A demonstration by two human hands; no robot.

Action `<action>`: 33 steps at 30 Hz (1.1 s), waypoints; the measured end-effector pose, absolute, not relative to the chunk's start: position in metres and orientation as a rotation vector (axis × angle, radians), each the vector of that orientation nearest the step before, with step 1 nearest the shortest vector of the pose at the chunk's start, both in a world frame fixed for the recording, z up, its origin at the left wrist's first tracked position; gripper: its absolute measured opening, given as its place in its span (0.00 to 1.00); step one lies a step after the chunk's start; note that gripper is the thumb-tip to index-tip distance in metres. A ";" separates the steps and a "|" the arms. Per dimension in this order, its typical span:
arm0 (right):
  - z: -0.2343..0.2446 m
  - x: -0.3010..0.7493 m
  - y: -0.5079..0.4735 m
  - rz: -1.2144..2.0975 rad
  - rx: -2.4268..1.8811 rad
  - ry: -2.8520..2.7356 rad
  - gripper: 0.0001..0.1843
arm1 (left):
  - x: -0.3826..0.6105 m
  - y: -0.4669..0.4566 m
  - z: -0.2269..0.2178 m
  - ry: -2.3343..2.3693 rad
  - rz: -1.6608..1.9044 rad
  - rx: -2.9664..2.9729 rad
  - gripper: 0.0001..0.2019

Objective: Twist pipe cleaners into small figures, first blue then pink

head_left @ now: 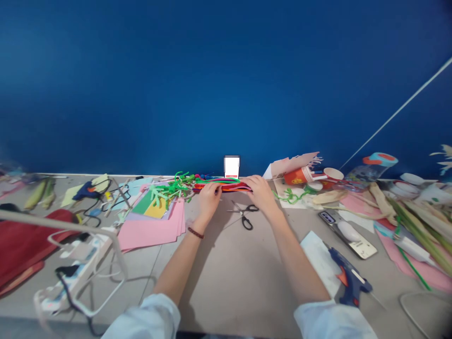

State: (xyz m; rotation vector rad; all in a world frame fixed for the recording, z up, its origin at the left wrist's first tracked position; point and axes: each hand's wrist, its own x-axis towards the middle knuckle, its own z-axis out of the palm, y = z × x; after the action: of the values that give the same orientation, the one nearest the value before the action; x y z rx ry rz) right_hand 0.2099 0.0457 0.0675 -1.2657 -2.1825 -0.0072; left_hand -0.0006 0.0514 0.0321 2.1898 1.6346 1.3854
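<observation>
A bundle of colourful pipe cleaners [231, 187], red, pink, green and other colours, lies crosswise at the back of the table. My left hand [210, 200] has its fingers closed on the bundle's left part. At the right end, my right hand [260, 190] curls its fingers over the same stems; its fingertips are partly hidden. Black-handled scissors [243, 215] lie spread on the table between my forearms. Left of my left hand is a heap of green twisted pipe cleaners [173, 187]. A small bright white screen [231, 166] stands just behind the bundle.
Pink paper sheets [151, 233] lie on the left, near a white power strip [76, 273] and cables. To the right are a blue glue gun [348, 278], a phone [348, 233], red paper cups [298, 176] and dried husks [383, 202]. A blue wall [226, 94] rises behind.
</observation>
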 end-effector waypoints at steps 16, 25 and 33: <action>0.071 0.210 0.044 0.050 -1.308 -2.164 0.24 | 0.002 0.054 0.054 0.921 1.435 1.094 0.12; 0.070 0.214 0.047 0.097 -1.303 -2.212 0.23 | -0.025 0.056 0.061 1.320 1.168 1.519 0.21; 0.074 0.214 0.043 0.091 -1.310 -2.221 0.26 | -0.062 0.062 0.057 2.049 0.277 2.059 0.09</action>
State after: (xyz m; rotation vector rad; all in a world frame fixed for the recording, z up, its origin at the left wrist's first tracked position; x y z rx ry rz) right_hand 0.2138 0.0434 0.0744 -1.3098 -2.2207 0.0907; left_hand -0.0615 0.0616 0.0575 2.0593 2.0495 0.2766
